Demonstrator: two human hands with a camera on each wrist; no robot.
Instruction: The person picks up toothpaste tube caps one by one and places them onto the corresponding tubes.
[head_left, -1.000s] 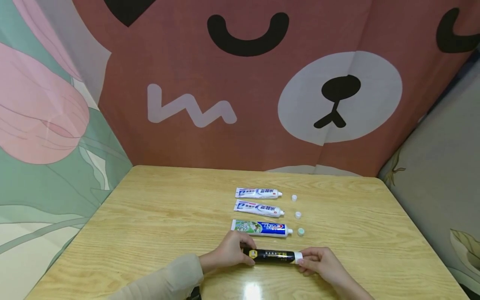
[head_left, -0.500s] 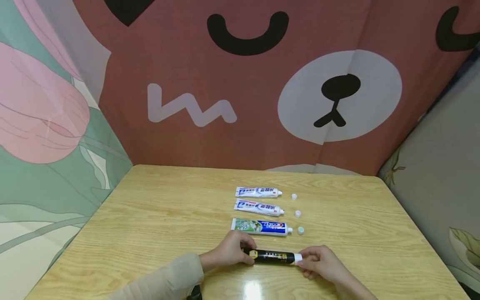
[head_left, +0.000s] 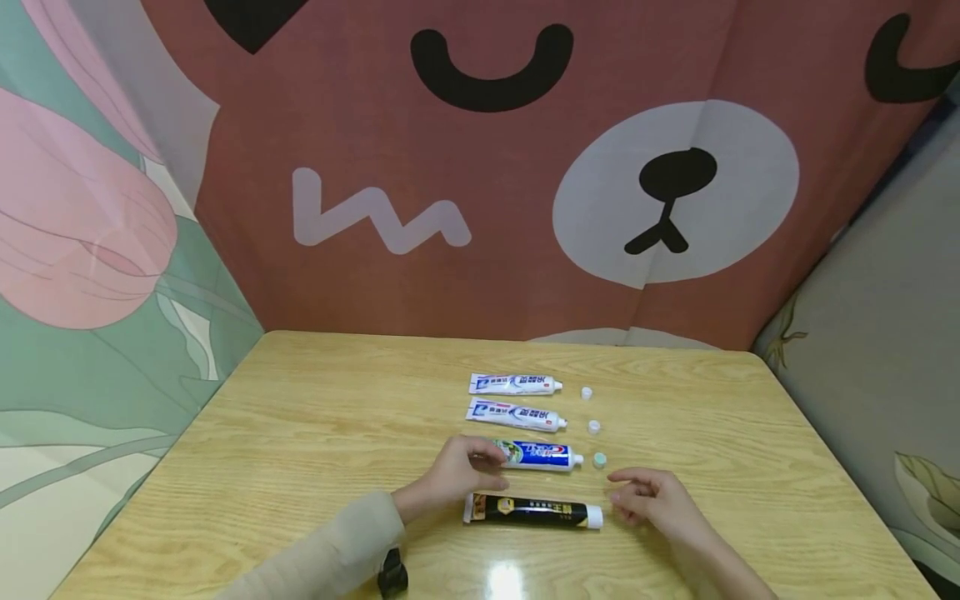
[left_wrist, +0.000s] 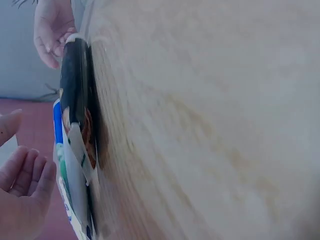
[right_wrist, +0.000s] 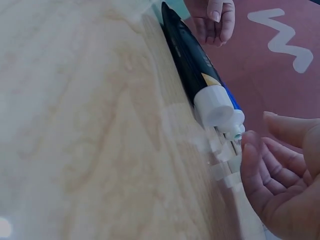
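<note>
Black tube (head_left: pixel 543 511), white-capped, lies flat on the wood-grain table (head_left: pixel 300 433). At its ten o'clock the left hand (head_left: pixel 459 468) hovers, thumb and fingers spread; at three, the right hand (head_left: pixel 656 502), loosely spread too. Twelve o'clock has a blue-green tube (head_left: pixel 542 455), partly behind the left hand, then two white tubes (head_left: pixel 516 414); a green cap (head_left: pixel 599 460) at two, two white caps (head_left: pixel 594 427) at one.

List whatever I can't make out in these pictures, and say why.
- Head view: the flat end of the blue-and-green tube, hidden behind the left hand.
- Head view: the fine print on the black tube, too small to read.
- Head view: the rest of the beige sleeve, cut off by the bottom edge.
- Right wrist view: part of the right hand, cut off by the right edge.
</note>
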